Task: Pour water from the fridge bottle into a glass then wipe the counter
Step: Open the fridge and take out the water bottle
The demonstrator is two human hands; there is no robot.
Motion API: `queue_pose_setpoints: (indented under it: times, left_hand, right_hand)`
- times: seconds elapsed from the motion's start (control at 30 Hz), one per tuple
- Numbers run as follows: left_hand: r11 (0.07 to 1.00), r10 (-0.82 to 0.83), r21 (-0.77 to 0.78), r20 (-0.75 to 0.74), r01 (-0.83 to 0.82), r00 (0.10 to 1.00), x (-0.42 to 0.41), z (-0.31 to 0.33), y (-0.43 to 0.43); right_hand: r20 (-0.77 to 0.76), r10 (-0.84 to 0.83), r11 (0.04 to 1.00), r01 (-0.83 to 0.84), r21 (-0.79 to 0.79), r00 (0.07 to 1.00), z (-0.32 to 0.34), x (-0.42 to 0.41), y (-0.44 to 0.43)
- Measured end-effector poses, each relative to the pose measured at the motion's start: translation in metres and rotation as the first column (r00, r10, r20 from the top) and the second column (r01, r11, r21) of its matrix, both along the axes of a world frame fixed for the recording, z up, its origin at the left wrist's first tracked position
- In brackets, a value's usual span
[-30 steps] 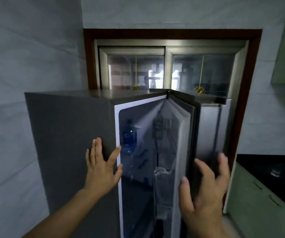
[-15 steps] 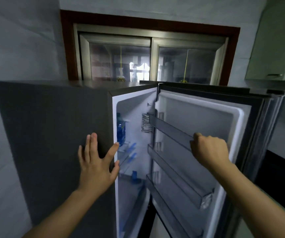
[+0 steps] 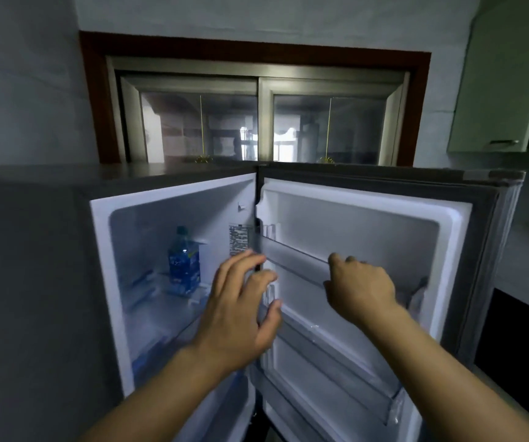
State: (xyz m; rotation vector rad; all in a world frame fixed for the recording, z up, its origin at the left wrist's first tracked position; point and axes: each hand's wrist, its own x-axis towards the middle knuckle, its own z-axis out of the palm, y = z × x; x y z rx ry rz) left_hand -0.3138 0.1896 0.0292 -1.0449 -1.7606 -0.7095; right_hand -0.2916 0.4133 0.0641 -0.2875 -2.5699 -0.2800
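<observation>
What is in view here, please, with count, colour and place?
fridge: one, grey, centre, open.
fridge door: one, white inside, swung right.
top door shelf: one, clear, inside door.
water bottle: one, blue label, upright on fridge shelf.
window: one, brown frame, above fridge.
wall cabinet: one, pale green, upper right.
counter: one, black, lower right.
left hand: one, fingers relaxed, before fridge opening.
right hand: one, grips top door shelf.

A home kitchen: an open fridge (image 3: 33, 282) fills the middle, pale wall cupboards (image 3: 495, 90) hang at the upper right, a dark surface (image 3: 524, 330) sits at the right edge, and a wood-framed sliding window (image 3: 256, 122) stands behind.
</observation>
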Motion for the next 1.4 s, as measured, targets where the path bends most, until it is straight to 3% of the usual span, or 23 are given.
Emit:
queue_pose_setpoints:
  times: [0.2, 0.37, 0.47, 0.7, 0.83, 0.97, 1.4]
  left_hand:
    - [0.987, 0.148, -0.120, 0.460, -0.104, 0.876, -0.089, -0.003, 0.081]
    - [0.928, 0.260, -0.011, 0.734, -0.372, 0.627, -0.152, -0.044, 0.047]
    - [0.843, 0.303, 0.031, 0.797, -0.537, 0.522, -0.193, -0.063, 0.012]
    - [0.635, 0.188, 0.295, 0.837, -0.714, 0.513, -0.299, -0.089, -0.034]
    - [0.568, 0.140, 0.322, 0.869, -0.757, 0.474, -0.354, -0.107, -0.041]
    - [0.548, 0.013, 0.428, 0.855, -0.719, 0.519, -0.383, -0.122, -0.035]
    - [0.540, -0.158, 0.555, 0.805, -0.633, 0.572, -0.385, -0.128, -0.036]
  right_hand:
    - [0.033, 0.149, 0.989, -0.149, -0.004, 0.988, 0.000, -0.043, 0.020]
    - [0.117, 0.208, 0.978, -0.211, 0.006, 0.971, 0.005, -0.092, 0.018]
    - [0.146, 0.239, 0.970, -0.243, 0.010, 0.960, 0.007, -0.132, 0.009]
    - [0.148, 0.303, 0.947, -0.315, 0.062, 0.941, 0.006, -0.209, -0.020]
    - [0.092, 0.314, 0.945, -0.321, 0.069, 0.945, 0.000, -0.223, -0.015]
    - [0.069, 0.321, 0.946, -0.324, 0.028, 0.945, -0.007, -0.223, -0.007]
    - [0.098, 0.327, 0.943, -0.332, 0.038, 0.940, -0.005, -0.221, -0.001]
